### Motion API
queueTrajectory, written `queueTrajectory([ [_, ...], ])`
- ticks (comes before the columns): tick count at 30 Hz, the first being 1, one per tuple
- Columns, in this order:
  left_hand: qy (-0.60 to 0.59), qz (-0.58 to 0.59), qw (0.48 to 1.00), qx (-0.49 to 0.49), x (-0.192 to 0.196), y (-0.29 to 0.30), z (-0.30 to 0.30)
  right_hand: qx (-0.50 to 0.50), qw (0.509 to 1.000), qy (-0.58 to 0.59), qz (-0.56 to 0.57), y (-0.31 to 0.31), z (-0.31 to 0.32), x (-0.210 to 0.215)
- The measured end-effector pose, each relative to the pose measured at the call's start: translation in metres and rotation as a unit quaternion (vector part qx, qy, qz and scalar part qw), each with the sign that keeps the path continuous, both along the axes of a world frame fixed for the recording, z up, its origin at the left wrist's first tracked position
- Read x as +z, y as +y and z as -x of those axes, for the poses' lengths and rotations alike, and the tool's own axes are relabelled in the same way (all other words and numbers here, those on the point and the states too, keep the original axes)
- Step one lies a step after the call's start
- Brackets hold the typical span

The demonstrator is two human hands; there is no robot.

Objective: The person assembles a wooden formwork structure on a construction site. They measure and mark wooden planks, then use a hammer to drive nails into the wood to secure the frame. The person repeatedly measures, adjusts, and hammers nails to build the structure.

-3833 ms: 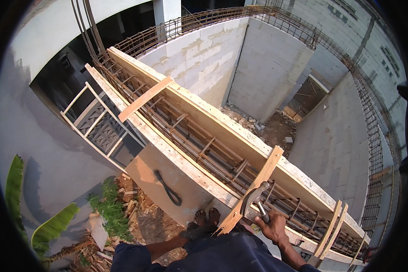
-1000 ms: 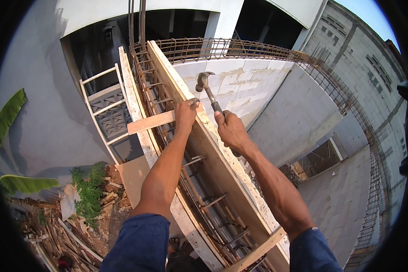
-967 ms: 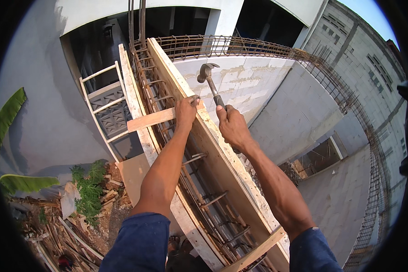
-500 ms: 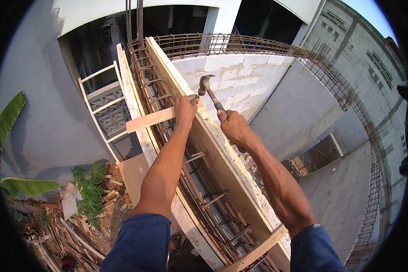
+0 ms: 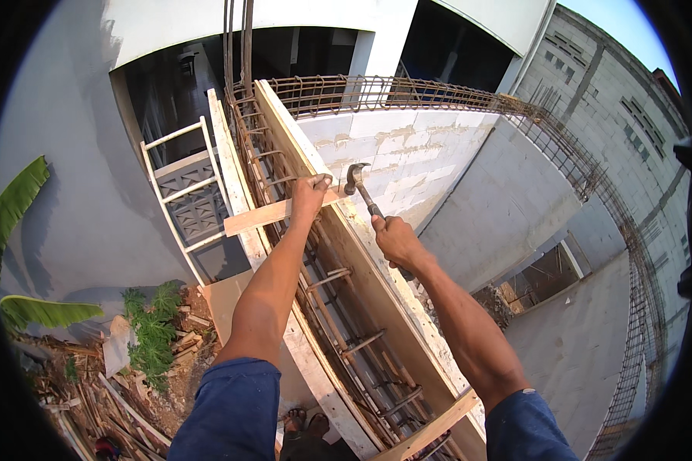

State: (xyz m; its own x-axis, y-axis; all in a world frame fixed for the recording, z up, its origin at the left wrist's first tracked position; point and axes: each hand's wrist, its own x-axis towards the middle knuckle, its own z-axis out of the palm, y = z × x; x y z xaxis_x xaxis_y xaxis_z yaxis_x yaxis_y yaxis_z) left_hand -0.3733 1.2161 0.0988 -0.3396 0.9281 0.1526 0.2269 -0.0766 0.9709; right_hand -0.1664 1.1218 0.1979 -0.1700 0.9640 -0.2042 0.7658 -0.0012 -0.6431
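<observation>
Wooden slat (image 5: 257, 218), passing under the left hand (image 5: 307, 200) from the left formwork board (image 5: 315, 369) to the right formwork board (image 5: 378, 307). Left fingers curled; what they pinch, if anything, cannot be told. Just right of them, the hammer (image 5: 368, 198), its handle wrapped by the right hand (image 5: 398, 242). Step, apparently: fastening the slat's right end; a next blow would call for left fingers held clear.

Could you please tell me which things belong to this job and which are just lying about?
Seemingly part of the job:
hammer, in the right hand
wooden strip, at the left hand
long boards beneath the strip
steel bars between the boards

Seemingly not in use:
ladder, at left
scrap wood, lower left
</observation>
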Motion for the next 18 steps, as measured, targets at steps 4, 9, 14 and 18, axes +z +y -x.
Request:
queueTrajectory([
  [4, 0.076, -0.026, 0.995, 0.058, 0.003, -0.003, 0.003, 0.026, 0.999, -0.045, 0.001, 0.004, 0.0, -0.01],
  [9, 0.364, 0.037, 0.926, 0.089, 0.013, -0.028, 0.021, 0.015, 0.999, -0.034, 0.002, 0.006, 0.002, -0.023],
  [14, 0.415, 0.081, 0.905, 0.043, 0.014, -0.032, 0.024, -0.013, 1.0, 0.001, -0.001, 0.004, 0.003, -0.004],
  [18, 0.42, 0.091, 0.902, 0.04, 0.008, -0.024, 0.024, 0.007, 0.971, 0.078, -0.227, 0.015, 0.005, 0.017],
])
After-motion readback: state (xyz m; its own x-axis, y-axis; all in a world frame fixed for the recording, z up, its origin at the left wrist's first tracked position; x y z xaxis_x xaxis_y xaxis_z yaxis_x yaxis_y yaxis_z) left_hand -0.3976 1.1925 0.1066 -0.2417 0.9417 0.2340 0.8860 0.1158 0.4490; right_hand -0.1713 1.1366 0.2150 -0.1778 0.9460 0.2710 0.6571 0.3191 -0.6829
